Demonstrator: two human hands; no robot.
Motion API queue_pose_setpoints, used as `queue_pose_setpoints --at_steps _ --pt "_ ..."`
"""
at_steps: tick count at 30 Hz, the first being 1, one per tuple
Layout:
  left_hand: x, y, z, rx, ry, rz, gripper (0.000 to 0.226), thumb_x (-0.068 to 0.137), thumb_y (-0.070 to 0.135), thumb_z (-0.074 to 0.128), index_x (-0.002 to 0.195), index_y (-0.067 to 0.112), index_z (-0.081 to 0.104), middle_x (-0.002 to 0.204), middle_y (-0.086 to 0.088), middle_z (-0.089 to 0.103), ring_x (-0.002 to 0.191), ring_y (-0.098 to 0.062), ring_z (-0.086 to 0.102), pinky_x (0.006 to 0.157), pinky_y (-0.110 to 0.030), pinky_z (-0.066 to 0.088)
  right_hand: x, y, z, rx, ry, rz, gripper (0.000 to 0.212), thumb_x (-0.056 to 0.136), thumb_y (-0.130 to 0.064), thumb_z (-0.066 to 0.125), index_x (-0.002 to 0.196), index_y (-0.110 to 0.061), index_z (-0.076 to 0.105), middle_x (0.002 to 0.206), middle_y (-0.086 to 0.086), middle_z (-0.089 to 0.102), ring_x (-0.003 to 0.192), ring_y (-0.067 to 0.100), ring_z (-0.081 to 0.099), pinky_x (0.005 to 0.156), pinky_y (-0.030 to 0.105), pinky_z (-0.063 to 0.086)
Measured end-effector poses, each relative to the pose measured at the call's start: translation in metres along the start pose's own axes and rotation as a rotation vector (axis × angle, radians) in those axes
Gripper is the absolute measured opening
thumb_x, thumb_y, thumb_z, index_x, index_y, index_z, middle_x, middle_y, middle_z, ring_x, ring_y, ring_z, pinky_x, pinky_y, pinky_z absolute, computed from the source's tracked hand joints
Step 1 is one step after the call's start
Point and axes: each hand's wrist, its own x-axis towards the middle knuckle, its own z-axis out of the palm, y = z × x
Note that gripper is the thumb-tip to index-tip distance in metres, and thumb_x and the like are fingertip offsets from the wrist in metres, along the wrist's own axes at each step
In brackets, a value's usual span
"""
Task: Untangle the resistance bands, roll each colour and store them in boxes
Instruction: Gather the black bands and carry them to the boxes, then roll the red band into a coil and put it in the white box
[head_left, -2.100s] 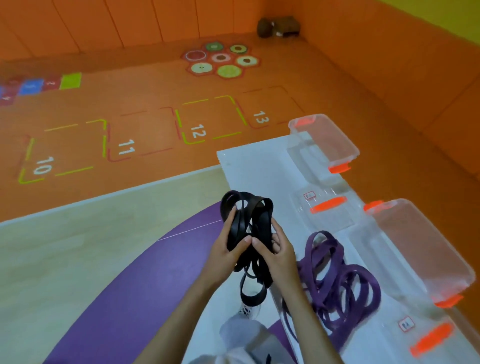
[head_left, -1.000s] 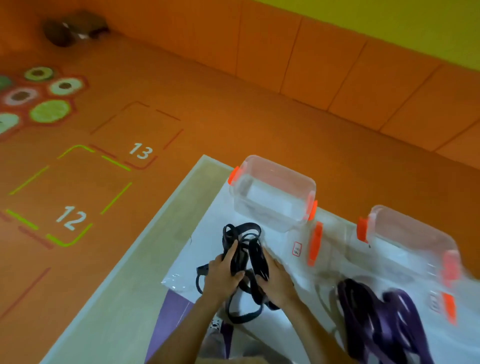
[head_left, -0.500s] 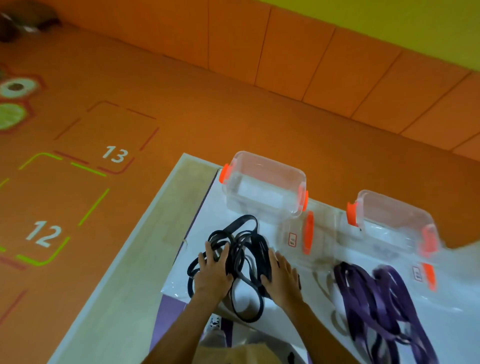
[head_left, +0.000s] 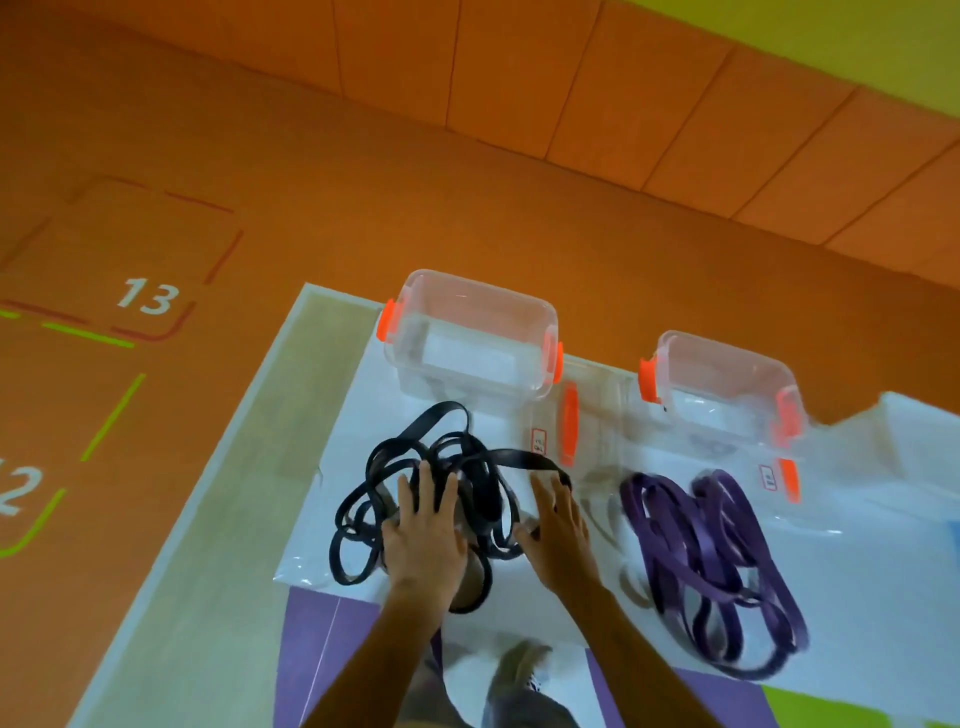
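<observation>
The black bands lie tangled on the white sheet, just before the left box. The left hand presses them flat with spread fingers, probably pinning the heap so loops can be teased apart. The right hand, fingers straight, rests at its right edge. Purple bands wait near the right box. The lid labels are too small to read; the floor reads "13".

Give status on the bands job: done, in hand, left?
Done: nothing boxed; both boxes are empty. In hand: the black bands, a loose tangle on the sheet, left hand flat on it, right hand at its edge. Left: untangle and roll black, same for the purple bands lying unrolled, box both.
</observation>
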Motion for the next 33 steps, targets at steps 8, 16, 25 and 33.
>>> queue_pose_setpoints --at_steps 8,16,25,33 --pt "-0.023 0.071 0.004 0.083 0.042 0.136 0.073 0.107 0.044 0.047 0.168 0.033 0.007 0.178 -0.005 0.004 0.163 -0.034 0.008 0.121 -0.051 0.035 -0.043 0.057 -0.024 0.025 0.061 0.017 0.068 0.107 -0.041 0.053 0.165 -0.027 0.022 0.174 0.003 0.016 0.161 0.025 0.016 0.129 0.041 0.02" --pt "-0.073 0.207 0.02 0.148 0.16 0.344 0.069 0.107 0.041 0.046 0.169 0.033 0.015 0.177 -0.002 0.014 0.163 -0.029 0.012 0.13 -0.05 0.018 -0.128 0.173 -0.074 -0.065 0.235 0.05 0.056 0.103 -0.044 0.052 0.155 -0.027 0.042 0.157 0.001 0.044 0.146 0.024 0.041 0.117 0.042 0.037" --pt "-0.148 0.403 0.063 0.164 0.183 0.68 0.069 0.107 0.04 0.051 0.168 0.037 0.02 0.175 -0.007 0.025 0.161 -0.032 0.023 0.127 -0.049 0.027 -0.265 0.363 -0.114 0.045 0.414 0.298 0.045 0.1 -0.036 0.057 0.144 -0.025 0.057 0.149 -0.001 0.053 0.139 0.024 0.049 0.107 0.041 0.043" --pt "-0.18 0.573 0.108 0.264 0.127 0.925 0.074 0.108 0.041 0.05 0.168 0.04 0.007 0.177 -0.003 0.015 0.163 -0.03 0.014 0.129 -0.051 0.02 -0.334 0.513 -0.147 0.101 0.488 0.552 0.042 0.101 -0.035 0.053 0.142 -0.028 0.059 0.147 -0.005 0.056 0.138 0.021 0.051 0.104 0.038 0.043"
